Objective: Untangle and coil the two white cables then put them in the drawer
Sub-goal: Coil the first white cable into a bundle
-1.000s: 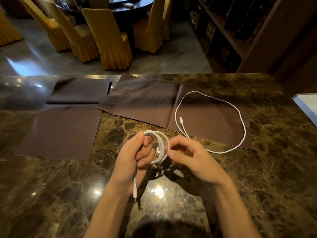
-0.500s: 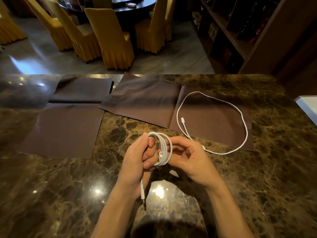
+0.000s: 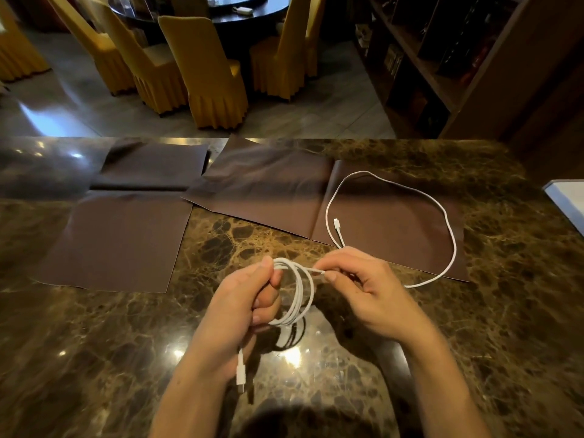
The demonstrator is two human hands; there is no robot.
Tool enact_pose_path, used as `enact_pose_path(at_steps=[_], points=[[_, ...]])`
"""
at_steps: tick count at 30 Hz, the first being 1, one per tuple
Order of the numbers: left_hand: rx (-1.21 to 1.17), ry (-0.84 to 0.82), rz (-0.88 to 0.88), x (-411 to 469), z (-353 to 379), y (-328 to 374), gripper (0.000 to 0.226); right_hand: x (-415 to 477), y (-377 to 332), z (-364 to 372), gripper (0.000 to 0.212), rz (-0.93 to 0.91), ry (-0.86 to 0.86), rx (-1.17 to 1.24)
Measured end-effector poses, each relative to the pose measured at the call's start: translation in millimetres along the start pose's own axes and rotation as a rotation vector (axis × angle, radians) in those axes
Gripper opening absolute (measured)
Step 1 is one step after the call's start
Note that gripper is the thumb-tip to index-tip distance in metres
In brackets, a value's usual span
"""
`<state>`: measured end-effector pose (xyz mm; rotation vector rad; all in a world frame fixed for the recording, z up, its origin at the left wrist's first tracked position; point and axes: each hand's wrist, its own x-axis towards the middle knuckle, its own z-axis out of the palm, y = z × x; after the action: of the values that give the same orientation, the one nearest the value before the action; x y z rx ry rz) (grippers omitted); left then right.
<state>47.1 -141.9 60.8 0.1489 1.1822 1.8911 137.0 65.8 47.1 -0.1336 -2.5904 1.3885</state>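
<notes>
A white cable wound into a small coil [image 3: 300,295] hangs above the marble table. My left hand [image 3: 243,305] grips the coil's left side, and one plug end [image 3: 240,373] dangles below that wrist. My right hand [image 3: 369,292] pinches the coil's other end [image 3: 317,271] at the top right of the loops. The second white cable [image 3: 442,213] lies loose in one wide open loop on a brown mat, its plug [image 3: 336,223] pointing away from me. No drawer is in view.
Brown mats [image 3: 120,238] cover the far half of the marble table [image 3: 94,343]. A white object [image 3: 565,197] juts in at the right edge. Yellow-covered chairs [image 3: 205,74] and a dark shelf unit [image 3: 442,58] stand beyond the table.
My right hand has pulled the cable's end out of the coil to the upper right and now pinches it there. The loops have widened. The loose cable has not moved.
</notes>
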Motion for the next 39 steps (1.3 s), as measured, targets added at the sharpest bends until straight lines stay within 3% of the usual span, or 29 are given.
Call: enact_pose_path(at_steps=[11,21,25,30,35,39], points=[[0.149,-0.044,-0.055,-2,7,1,0.034,-6,-1,-15,0.027,-0.092,0.217,-0.136],[0.327,-0.074,-0.055,-9,6,-3,0.035,-10,3,-29,0.030,-0.059,0.210,-0.130],[0.222,-0.072,-0.034,-6,6,-6,0.035,-6,-1,-24,0.028,-0.002,0.183,-0.086],[0.200,0.200,0.112,5,17,-11,0.042,-5,-28,13,0.024,0.075,0.529,-0.023],[0.186,0.243,0.183,6,26,-12,0.044,-11,-44,44,0.036,0.153,0.288,0.145],[0.293,0.198,0.201,0,26,-16,0.048,-4,-48,47,0.014,0.258,0.276,0.377]])
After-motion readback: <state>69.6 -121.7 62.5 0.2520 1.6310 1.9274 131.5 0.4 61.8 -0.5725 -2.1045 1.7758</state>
